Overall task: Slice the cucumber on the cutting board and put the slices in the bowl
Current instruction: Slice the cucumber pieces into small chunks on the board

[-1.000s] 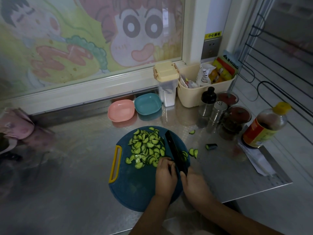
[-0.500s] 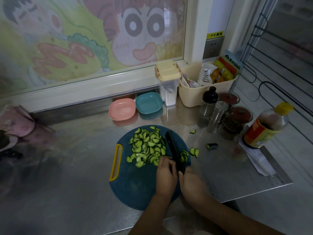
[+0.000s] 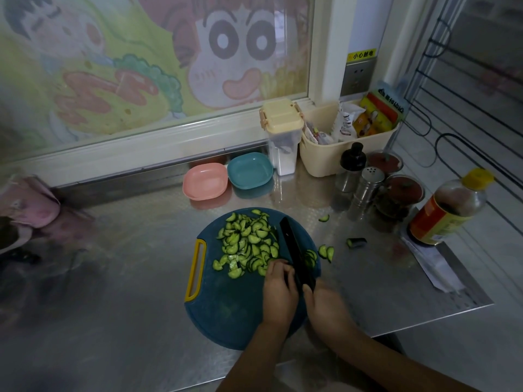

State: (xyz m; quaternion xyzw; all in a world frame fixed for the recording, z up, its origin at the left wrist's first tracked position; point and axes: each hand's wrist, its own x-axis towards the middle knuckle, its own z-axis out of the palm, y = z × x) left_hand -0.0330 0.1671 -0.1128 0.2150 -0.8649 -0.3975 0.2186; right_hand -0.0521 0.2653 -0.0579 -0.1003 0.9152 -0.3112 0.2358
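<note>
I read the right hand (image 3: 325,305) as wrapped around the handle of the black knife (image 3: 294,250), whose blade lies across the cutting board (image 3: 226,315) with its tip toward 11 o'clock. The left hand (image 3: 278,290) sits just beside the blade on its 9 o'clock side, fingers curled down at the near edge of the pile. I cannot tell whether they hold anything.

The cucumber slices (image 3: 246,244) are heaped on the far half of the board, at 12 o'clock from the left hand. A few more lie on the blade's 3 o'clock side, some past the rim on the steel table (image 3: 113,278). The cucumber end (image 3: 356,242) lies alone at 3 o'clock from the board.

The pink bowl (image 3: 205,181) and teal bowl (image 3: 250,171) stand side by side at 12 o'clock, apart from the board. The sauce bottle (image 3: 450,210) is at 2 o'clock.
</note>
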